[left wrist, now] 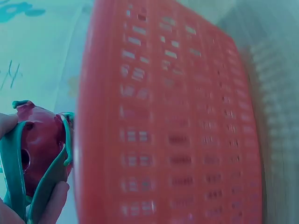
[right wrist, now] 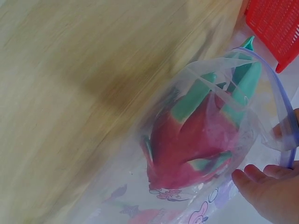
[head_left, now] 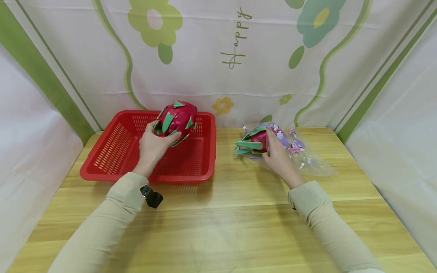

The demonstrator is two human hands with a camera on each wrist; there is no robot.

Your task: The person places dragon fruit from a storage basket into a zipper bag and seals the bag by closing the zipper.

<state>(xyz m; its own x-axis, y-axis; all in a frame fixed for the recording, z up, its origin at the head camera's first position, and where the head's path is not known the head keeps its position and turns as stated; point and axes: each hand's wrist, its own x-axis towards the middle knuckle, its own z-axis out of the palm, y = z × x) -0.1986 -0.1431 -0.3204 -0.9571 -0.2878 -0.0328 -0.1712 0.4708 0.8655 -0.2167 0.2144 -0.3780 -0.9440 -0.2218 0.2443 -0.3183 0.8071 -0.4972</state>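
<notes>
My left hand point(head_left: 152, 145) grips a red dragon fruit point(head_left: 181, 116) with green leafy scales, holding it over the red plastic basket point(head_left: 150, 178). In the left wrist view the thumb and fingers lie around the leafy end of this dragon fruit point(left wrist: 43, 135). On the right, a second dragon fruit point(right wrist: 191, 140) lies inside a clear plastic bag point(head_left: 312, 159) printed with purple and pink figures, its green tips poking out of the mouth. My right hand point(head_left: 278, 157) pinches the bag's purple-edged opening beside that fruit.
The basket has slotted sides and stands at the back left of the wooden table point(head_left: 218, 227). A white cloth point(head_left: 205, 76) with printed flowers hangs behind the table, and white cloth also hangs along both sides.
</notes>
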